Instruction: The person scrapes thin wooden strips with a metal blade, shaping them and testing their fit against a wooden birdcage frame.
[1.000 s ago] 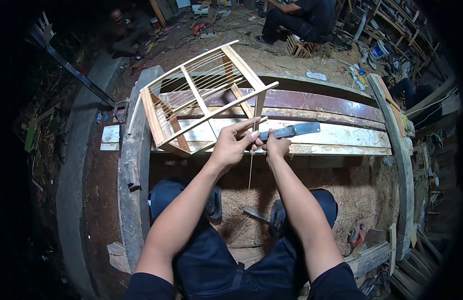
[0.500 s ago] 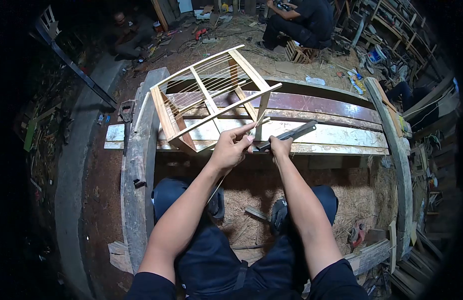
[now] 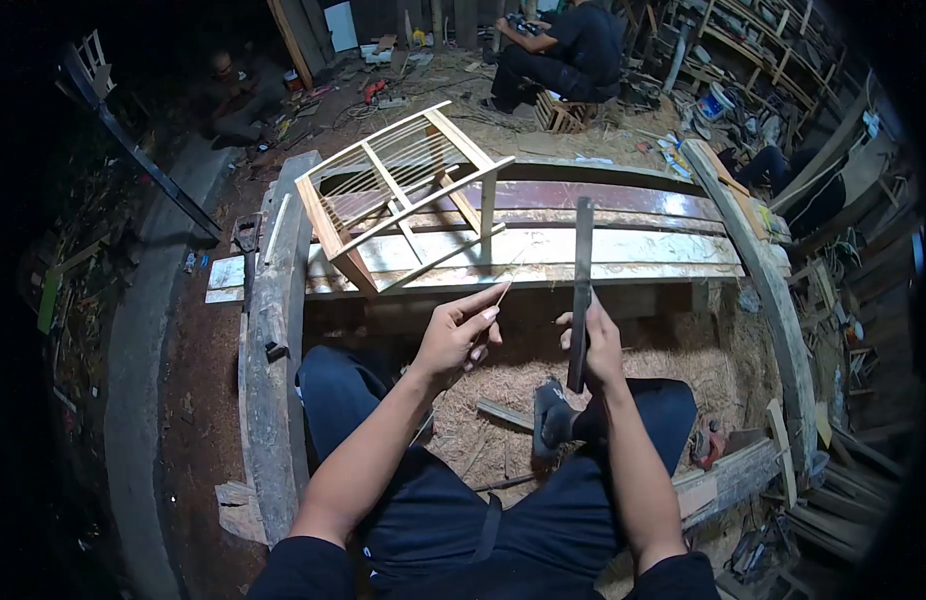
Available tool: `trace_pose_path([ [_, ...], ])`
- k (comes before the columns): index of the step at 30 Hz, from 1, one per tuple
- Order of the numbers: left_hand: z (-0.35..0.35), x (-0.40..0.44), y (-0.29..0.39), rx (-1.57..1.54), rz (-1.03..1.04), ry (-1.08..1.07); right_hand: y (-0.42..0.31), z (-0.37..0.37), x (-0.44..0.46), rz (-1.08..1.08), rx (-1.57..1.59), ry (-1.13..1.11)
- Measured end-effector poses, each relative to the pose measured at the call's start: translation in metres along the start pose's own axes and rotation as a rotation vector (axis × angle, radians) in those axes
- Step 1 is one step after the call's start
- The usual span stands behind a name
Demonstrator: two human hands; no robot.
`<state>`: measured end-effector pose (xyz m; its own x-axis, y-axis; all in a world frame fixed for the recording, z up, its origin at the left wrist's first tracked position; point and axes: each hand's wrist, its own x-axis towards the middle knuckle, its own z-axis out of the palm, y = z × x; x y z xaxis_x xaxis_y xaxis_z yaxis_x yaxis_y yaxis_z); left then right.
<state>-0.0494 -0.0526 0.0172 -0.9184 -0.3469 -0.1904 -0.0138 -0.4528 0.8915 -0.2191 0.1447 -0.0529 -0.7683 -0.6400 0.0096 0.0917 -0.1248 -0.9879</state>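
My left hand [image 3: 458, 340] pinches a thin pale strip [image 3: 504, 291] between thumb and forefinger; its tip points up and away from me. My right hand [image 3: 601, 345] is wrapped round a long, dark, flat blade-like tool [image 3: 583, 250], held upright; I cannot make out its exact kind. Beyond my left hand, a small light-wood frame [image 3: 391, 185] with thin strips strung across it rests tilted on the bench [image 3: 643, 248]. Neither hand touches the frame.
Thick grey beams [image 3: 273, 370] bound the bench left and right [image 3: 758, 240]. Wood shavings [image 3: 503, 370] cover the ground by my feet. A person in dark clothes [image 3: 573, 50] sits at the back, another person [image 3: 233, 95] at back left. A red clamp-like tool [image 3: 705, 440] lies at right.
Both hands have drawn back from the wooden frame towards me. The dark tool has swung from slanting to upright, and my hands are farther apart. The view has shifted slightly right.
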Motion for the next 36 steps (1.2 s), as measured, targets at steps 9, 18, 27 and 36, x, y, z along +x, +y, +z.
trace_pose_path([
  [9, 0.043, -0.06, -0.041, -0.115, -0.127, 0.154, -0.055, 0.015, -0.101, -0.056, -0.159, -0.174],
  [18, 0.008, -0.065, -0.108, -0.095, -0.21, 0.145, -0.002, 0.028, -0.136, -0.155, -0.434, -0.197],
  [27, 0.026, -0.048, -0.086, -0.249, -0.284, 0.053, -0.001, 0.039, -0.119, -0.317, -0.668, -0.129],
  [36, 0.036, -0.055, -0.079, -0.479, -0.394, -0.019, -0.011, 0.032, -0.12, -0.239, -0.789, -0.084],
])
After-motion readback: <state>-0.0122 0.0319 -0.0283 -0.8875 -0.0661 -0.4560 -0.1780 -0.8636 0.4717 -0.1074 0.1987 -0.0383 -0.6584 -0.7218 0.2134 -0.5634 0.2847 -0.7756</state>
